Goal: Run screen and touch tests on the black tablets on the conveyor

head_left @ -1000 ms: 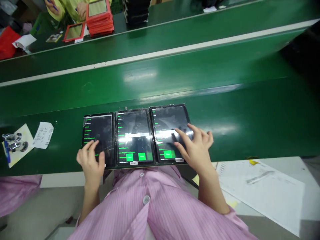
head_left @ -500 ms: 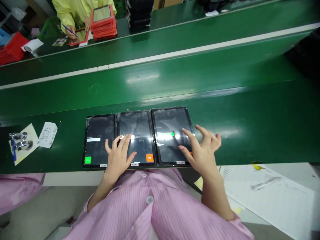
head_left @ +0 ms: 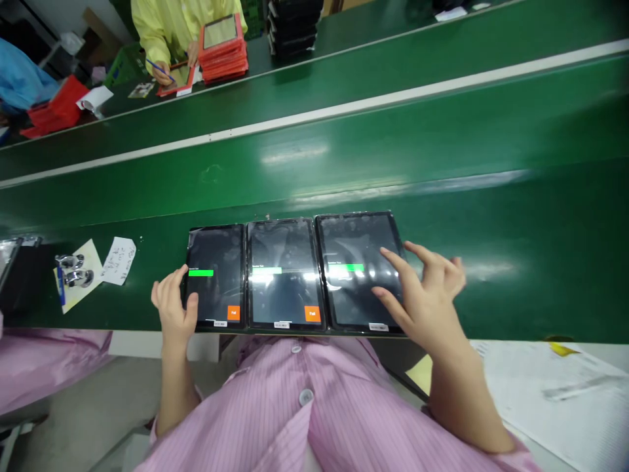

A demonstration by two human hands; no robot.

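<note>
Three tablets with dark screens lie side by side at the near edge of the green bench. The left tablet [head_left: 213, 249] and the middle tablet [head_left: 282, 249] each show a green bar and an orange button marked Fail. On the right tablet [head_left: 351, 242] a green bar shows too. My left hand [head_left: 173, 307] is at the left tablet's left edge, thumb and fingers apart, holding nothing. Over the right tablet's right side hovers my right hand [head_left: 425, 298], its fingers spread and empty; it hides that screen's lower right corner.
A handwritten paper slip [head_left: 118, 261] and shiny metal parts [head_left: 76, 270] on a yellow card lie to the left. Across the green bench [head_left: 442, 137], a person in yellow [head_left: 170, 29] writes beside stacked red-framed tablets [head_left: 223, 56]. White papers [head_left: 521, 393] lie at lower right.
My left hand has moved left, from between the left and middle tablets to the left tablet's outer edge. The left and middle tablets' bars turned green, and the left one's Fail button now shows.
</note>
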